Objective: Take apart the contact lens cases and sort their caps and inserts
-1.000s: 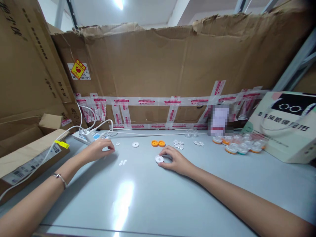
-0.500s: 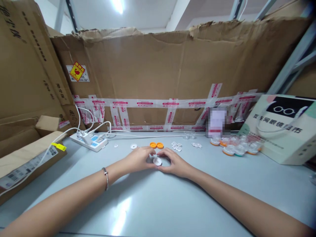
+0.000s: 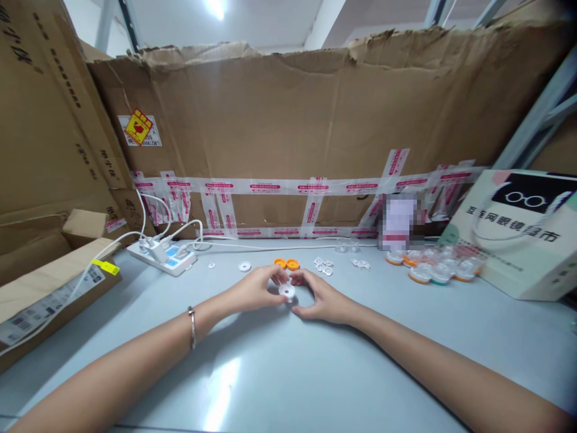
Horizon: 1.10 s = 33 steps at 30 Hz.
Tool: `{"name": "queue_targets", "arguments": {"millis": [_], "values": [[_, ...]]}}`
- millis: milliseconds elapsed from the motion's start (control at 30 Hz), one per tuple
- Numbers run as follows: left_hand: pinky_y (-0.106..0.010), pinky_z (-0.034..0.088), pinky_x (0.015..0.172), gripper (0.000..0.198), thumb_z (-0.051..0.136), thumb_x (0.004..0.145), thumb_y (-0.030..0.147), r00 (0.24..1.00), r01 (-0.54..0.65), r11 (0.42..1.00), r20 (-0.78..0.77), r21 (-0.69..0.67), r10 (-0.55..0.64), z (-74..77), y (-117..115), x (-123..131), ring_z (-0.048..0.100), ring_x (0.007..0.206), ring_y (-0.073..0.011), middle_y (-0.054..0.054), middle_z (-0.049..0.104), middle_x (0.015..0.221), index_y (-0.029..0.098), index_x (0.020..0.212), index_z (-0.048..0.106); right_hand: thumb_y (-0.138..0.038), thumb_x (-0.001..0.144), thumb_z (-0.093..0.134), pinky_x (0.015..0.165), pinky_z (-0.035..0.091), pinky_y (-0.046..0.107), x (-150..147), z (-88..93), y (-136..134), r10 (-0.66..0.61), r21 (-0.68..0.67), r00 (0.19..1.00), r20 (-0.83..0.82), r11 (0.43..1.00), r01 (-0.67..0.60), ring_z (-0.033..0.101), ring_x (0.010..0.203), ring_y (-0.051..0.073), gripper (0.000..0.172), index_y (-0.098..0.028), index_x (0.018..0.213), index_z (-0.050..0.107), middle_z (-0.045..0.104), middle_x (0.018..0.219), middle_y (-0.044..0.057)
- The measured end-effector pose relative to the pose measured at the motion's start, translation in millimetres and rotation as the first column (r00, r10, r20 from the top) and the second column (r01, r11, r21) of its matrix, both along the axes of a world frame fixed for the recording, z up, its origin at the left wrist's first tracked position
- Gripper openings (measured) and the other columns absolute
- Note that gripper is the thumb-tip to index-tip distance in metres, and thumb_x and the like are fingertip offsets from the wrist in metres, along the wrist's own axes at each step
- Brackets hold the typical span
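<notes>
My left hand (image 3: 259,290) pinches a small white round plastic part (image 3: 287,291), with a dark hole at its centre, between thumb and fingers just above the table. Curved around the right side of that part is my right hand (image 3: 325,299); its thumb and fingers are apart, with a gap between them and the part. Beyond the hands lie two orange round caps (image 3: 293,264) side by side. A white ring-shaped part (image 3: 244,266) and a tiny white piece (image 3: 211,265) lie farther left. Several white cut-out pieces (image 3: 323,266) are to the right.
A white power strip (image 3: 178,263) with cables sits at the left, near an opened cardboard box (image 3: 58,294). Clear cases with orange and green bases (image 3: 440,272) cluster at the right beside a paper bag (image 3: 518,264). A large cardboard sheet (image 3: 270,120) stands behind.
The white round part has turned from showing a hollow, cup-like face to showing a face with a central hole. My right thumb has come away from it.
</notes>
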<state>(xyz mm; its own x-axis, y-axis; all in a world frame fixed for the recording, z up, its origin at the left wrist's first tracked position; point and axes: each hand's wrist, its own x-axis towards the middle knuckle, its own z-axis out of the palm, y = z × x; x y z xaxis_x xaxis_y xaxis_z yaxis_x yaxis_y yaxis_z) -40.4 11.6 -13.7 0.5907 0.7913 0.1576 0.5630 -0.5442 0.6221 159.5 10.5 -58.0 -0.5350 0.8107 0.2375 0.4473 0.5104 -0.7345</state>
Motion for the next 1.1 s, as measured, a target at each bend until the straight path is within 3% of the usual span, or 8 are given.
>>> {"name": "queue_targets", "arguments": {"millis": [133, 200, 267, 367, 500, 900, 1033, 1100], "values": [[-0.029, 0.043, 0.079, 0.024, 0.055, 0.072, 0.031, 0.979, -0.125, 0.979, -0.143, 0.158, 0.148, 26.8, 21.6, -40.0, 0.056, 0.090, -0.0180, -0.005, 0.060, 0.097, 0.018, 0.092, 0.053, -0.031, 0.059, 0.069, 0.095, 0.035, 0.043, 0.5, 3.3, -2.1, -0.032, -0.053, 0.999, 0.025, 0.998, 0.034, 0.049, 0.107, 0.023, 0.061, -0.019, 0.113, 0.043, 0.053, 0.110, 0.009], [-0.032, 0.043, 0.078, 0.026, 0.052, 0.071, 0.031, 0.881, -0.263, 0.933, -0.332, 0.247, 0.336, 33.5, 35.6, -65.5, 0.056, 0.089, -0.0213, -0.008, 0.060, 0.097, 0.016, 0.093, 0.052, -0.031, 0.060, 0.068, 0.096, 0.034, 0.043, 0.5, 5.3, -3.3, -0.031, -0.067, 0.998, 0.046, 0.997, 0.034, 0.049, 0.107, 0.023, 0.060, -0.019, 0.113, 0.043, 0.053, 0.110, 0.009], [-0.033, 0.044, 0.076, 0.029, 0.051, 0.070, 0.028, 0.802, -0.324, 0.913, -0.440, 0.250, 0.405, 32.7, 47.5, -85.9, 0.057, 0.088, -0.0236, -0.011, 0.060, 0.097, 0.014, 0.095, 0.051, -0.031, 0.061, 0.067, 0.096, 0.034, 0.043, 0.3, 6.8, -4.1, -0.025, -0.071, 0.998, 0.058, 0.997, 0.030, 0.048, 0.107, 0.023, 0.057, -0.019, 0.112, 0.044, 0.053, 0.110, 0.009], [-0.029, 0.046, 0.072, 0.033, 0.054, 0.065, 0.025, 0.795, -0.318, 0.929, -0.480, 0.189, 0.370, 23.5, 58.1, -98.3, 0.059, 0.085, -0.0220, -0.010, 0.061, 0.096, 0.014, 0.096, 0.051, -0.030, 0.062, 0.067, 0.095, 0.035, 0.042, -0.3, 7.6, -4.2, -0.015, -0.044, 0.999, 0.050, 0.999, 0.017, 0.049, 0.105, 0.022, 0.051, -0.019, 0.107, 0.047, 0.053, 0.108, 0.008], [-0.027, 0.046, 0.071, 0.034, 0.053, 0.063, 0.021, 0.805, -0.306, 0.941, -0.490, 0.141, 0.335, 13.9, 61.0, -92.2, 0.060, 0.085, -0.0203, -0.009, 0.062, 0.096, 0.015, 0.096, 0.051, -0.029, 0.062, 0.066, 0.093, 0.037, 0.040, -0.9, 8.1, -3.8, -0.010, -0.012, 0.998, 0.065, 1.000, 0.011, 0.050, 0.102, 0.022, 0.044, -0.019, 0.102, 0.049, 0.053, 0.105, 0.007], [-0.029, 0.046, 0.073, 0.039, 0.056, 0.067, 0.029, 0.856, -0.253, 0.962, -0.441, 0.100, 0.270, 6.4, 58.3, -80.6, 0.059, 0.086, -0.0200, -0.008, 0.060, 0.101, 0.016, 0.104, 0.050, -0.031, 0.064, 0.065, 0.091, 0.037, 0.039, -1.0, 10.4, -5.2, -0.014, 0.015, 0.995, 0.102, 1.000, 0.013, 0.049, 0.100, 0.021, 0.040, -0.020, 0.099, 0.050, 0.052, 0.103, 0.006], [-0.031, 0.044, 0.078, 0.033, 0.057, 0.071, 0.034, 0.910, -0.239, 0.951, -0.295, 0.196, 0.290, 10.4, 44.2, -64.5, 0.056, 0.090, -0.0206, -0.008, 0.058, 0.103, 0.015, 0.099, 0.054, -0.030, 0.064, 0.065, 0.092, 0.037, 0.040, -0.3, 9.5, -4.9, -0.003, 0.000, 0.996, 0.087, 1.000, 0.003, 0.049, 0.101, 0.022, 0.042, -0.020, 0.101, 0.050, 0.052, 0.104, 0.007], [-0.030, 0.045, 0.076, 0.024, 0.053, 0.077, 0.032, 0.957, -0.175, 0.963, -0.196, 0.204, 0.215, 10.2, 28.5, -47.2, 0.057, 0.085, -0.0176, -0.006, 0.060, 0.097, 0.016, 0.094, 0.056, -0.030, 0.065, 0.064, 0.092, 0.037, 0.040, -0.1, 8.0, -4.3, -0.001, -0.026, 0.999, 0.054, 1.000, 0.003, 0.049, 0.102, 0.021, 0.042, -0.020, 0.102, 0.049, 0.052, 0.105, 0.007]]}}
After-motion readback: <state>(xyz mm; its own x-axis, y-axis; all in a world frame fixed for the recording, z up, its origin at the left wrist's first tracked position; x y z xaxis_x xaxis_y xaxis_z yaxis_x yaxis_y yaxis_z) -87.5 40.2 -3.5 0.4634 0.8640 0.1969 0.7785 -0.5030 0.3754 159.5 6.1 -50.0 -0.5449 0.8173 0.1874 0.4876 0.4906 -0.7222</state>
